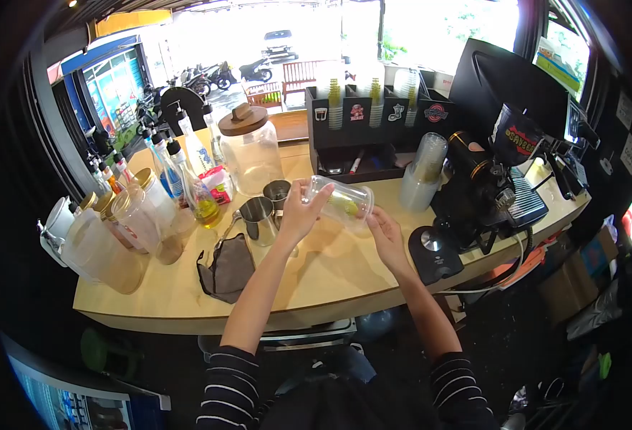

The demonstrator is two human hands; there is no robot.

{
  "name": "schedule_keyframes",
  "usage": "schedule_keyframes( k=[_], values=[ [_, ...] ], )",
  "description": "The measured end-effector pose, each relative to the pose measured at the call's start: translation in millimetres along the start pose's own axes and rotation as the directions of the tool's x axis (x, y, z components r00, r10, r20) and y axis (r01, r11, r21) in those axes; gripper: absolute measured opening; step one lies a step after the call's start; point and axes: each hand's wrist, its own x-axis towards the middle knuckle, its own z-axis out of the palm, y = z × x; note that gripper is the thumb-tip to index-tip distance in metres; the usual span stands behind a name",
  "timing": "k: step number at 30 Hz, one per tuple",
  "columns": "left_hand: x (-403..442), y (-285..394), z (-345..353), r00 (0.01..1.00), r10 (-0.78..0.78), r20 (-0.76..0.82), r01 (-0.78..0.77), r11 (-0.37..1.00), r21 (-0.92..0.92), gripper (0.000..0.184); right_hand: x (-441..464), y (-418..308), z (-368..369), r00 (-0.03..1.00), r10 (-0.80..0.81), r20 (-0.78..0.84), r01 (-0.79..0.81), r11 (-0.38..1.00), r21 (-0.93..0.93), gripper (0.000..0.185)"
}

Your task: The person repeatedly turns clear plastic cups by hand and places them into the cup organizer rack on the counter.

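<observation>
Above the wooden counter [316, 269] I hold a clear plastic cup [341, 203], tilted on its side, with a small yellow-green print on its wall. My left hand [304, 213] grips its left end. At the right end, by the rim, the fingers of my right hand [386, 233] pinch the edge. Just left of the cup stand a metal pitcher [258, 221] and a second metal pitcher [277, 192], partly behind my left hand. A dark grey-brown cloth [228, 269] lies near my left forearm.
Syrup bottles [203, 204], a wooden-lidded jar [249, 154] and several clear containers [101, 247] crowd the left. A black organizer [380, 136] with stacked cups is at the back. To the right are cup stacks [425, 172], a coffee grinder [498, 172] and a black tamping stand [436, 254].
</observation>
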Motion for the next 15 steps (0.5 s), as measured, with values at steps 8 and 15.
schedule_keyframes(
  k=[8,15],
  values=[
    [-26.6,-18.7,-17.9,0.966,0.233,0.116,-0.226,0.972,-0.063,0.053,3.4,-48.7,20.1,0.990,0.140,-0.023,-0.135,0.980,0.148,0.034],
    [-27.0,-24.3,-20.8,0.936,0.313,0.162,-0.225,0.884,-0.410,0.055,2.0,-65.9,28.2,0.992,0.125,-0.002,-0.124,0.983,0.138,0.036]
  ],
)
